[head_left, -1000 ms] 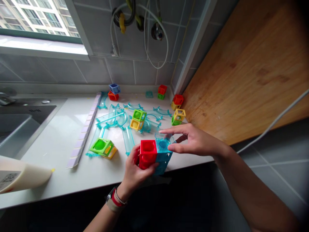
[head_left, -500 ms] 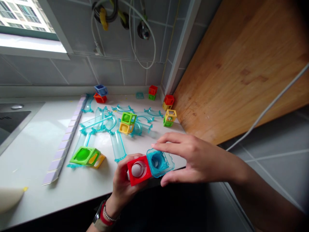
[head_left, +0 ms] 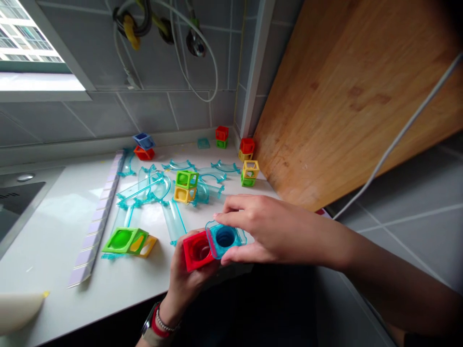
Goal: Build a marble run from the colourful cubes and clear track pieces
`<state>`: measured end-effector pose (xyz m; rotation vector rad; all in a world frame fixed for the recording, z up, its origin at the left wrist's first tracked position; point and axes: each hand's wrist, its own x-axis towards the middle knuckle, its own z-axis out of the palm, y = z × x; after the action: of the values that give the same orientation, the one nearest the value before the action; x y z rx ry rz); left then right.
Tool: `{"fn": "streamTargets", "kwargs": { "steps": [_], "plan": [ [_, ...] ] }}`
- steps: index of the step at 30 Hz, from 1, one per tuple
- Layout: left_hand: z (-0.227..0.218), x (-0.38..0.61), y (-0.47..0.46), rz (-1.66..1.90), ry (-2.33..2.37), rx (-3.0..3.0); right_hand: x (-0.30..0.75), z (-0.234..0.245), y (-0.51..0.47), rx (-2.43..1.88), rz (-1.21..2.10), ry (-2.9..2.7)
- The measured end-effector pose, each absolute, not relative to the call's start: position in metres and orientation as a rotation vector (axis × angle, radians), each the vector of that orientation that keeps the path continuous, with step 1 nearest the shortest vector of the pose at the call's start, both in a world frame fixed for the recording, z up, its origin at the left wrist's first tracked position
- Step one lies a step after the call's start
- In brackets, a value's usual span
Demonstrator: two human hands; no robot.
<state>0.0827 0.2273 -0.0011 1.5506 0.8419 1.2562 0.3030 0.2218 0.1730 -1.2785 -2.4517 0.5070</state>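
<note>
My left hand point(head_left: 186, 284) grips a red cube block point(head_left: 197, 250) from below at the counter's front edge. My right hand point(head_left: 267, 231) pinches a clear blue funnel piece point(head_left: 224, 238) between thumb and fingers, pressed against the red cube's right side. Both pieces face up with round openings. A green and yellow block pair point(head_left: 130, 242) lies tilted to the left of my hands.
Clear blue track pieces point(head_left: 152, 185) lie scattered on the white counter point(head_left: 54, 231). Small stacked cubes stand behind: green on yellow point(head_left: 186, 186), blue on red point(head_left: 143, 146), yellow on green point(head_left: 249, 172). A lilac strip point(head_left: 99, 219) runs along the sink point(head_left: 14, 202). A wooden board point(head_left: 343, 96) leans at right.
The view has shifted right and down. My right hand has closed from hovering fingers to a pinch on the blue funnel piece, and the white ball seen in the red cube no longer shows.
</note>
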Motion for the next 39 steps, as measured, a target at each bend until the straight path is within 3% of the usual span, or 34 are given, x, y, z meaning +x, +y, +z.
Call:
{"fn": "streamTargets", "kwargs": {
  "steps": [33, 39],
  "plan": [
    [0.004, 0.084, 0.231, 1.147, 0.981, 1.627, 0.325, 0.16, 0.232, -1.038, 0.738, -2.389],
    [0.004, 0.081, 0.232, 1.103, 0.971, 1.567, 0.341, 0.145, 0.24, -1.055, 1.022, -2.145]
  ]
}}
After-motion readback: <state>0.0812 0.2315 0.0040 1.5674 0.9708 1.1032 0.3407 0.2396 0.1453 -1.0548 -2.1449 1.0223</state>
